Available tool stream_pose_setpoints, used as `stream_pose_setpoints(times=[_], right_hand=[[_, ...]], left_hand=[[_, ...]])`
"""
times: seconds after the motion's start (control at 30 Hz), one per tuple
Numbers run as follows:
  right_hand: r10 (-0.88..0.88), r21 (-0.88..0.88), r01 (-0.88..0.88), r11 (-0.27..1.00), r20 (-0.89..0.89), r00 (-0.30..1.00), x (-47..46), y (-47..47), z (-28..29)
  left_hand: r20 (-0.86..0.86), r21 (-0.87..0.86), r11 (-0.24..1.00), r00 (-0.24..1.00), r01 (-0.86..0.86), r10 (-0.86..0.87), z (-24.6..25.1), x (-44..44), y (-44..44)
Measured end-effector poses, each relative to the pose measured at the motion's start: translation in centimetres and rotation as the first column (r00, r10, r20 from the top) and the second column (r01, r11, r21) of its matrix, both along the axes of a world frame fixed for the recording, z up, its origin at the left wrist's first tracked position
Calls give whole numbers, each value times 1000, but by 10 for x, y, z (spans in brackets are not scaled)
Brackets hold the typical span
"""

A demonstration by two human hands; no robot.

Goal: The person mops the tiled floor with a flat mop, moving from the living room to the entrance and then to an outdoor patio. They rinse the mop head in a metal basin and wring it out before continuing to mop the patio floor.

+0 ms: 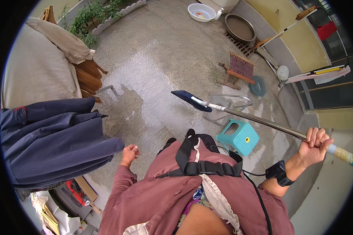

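My right hand (315, 145) is closed around the metal pole of a mop (259, 119), near its taped, teal-tipped end. The pole slants across to the left, and its flat head with dark blue cloth (191, 100) is held up over the wet paving. My left hand (130, 153) hangs low at my side with fingers curled, beside the sleeve end of a dark blue jacket (61, 141); nothing can be seen in it. Below the pole stands a teal plastic stool (243, 137), close to my feet.
A metal-framed stool (220, 110), a wooden folding stool (241, 69) and a teal basin (257, 86) stand at right. Farther off are a white basin (201, 12), a large metal basin (240, 27) and a drain grate (241, 45). A beige garment (41, 61) hangs at left; plants (91, 19) grow behind.
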State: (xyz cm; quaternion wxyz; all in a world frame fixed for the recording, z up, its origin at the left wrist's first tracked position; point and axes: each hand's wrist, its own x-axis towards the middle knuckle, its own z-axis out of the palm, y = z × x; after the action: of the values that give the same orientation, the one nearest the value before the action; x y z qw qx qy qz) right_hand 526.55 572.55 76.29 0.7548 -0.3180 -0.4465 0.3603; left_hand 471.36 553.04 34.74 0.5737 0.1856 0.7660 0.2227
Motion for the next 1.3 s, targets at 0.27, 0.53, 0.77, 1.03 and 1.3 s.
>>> stream_pose_setpoints(times=[0.27, 0.53, 0.77, 1.03, 1.3], right_hand=[[131, 77, -125, 989, -79, 988, 61, 182, -34], [116, 30, -114, 993, -43, 992, 85, 417, -63], [-20, 50, 16, 999, 76, 997, 81, 590, -66], [-342, 46, 339, 940, 110, 933, 110, 764, -46], [-428, 45, 425, 904, 107, 898, 180, 911, -61]], left_hand=[[-115, -257, 964, 992, -73, 45, 0, 30, 140], [-65, -285, 952, 989, 108, -131, -52, 58, 199], [-87, -346, 937, 994, 35, -69, -39, 75, 428], [-97, -232, 964, 983, 129, -155, -37, 55, 740], [-149, -90, 979, 970, 182, -194, -32, 93, 930]])
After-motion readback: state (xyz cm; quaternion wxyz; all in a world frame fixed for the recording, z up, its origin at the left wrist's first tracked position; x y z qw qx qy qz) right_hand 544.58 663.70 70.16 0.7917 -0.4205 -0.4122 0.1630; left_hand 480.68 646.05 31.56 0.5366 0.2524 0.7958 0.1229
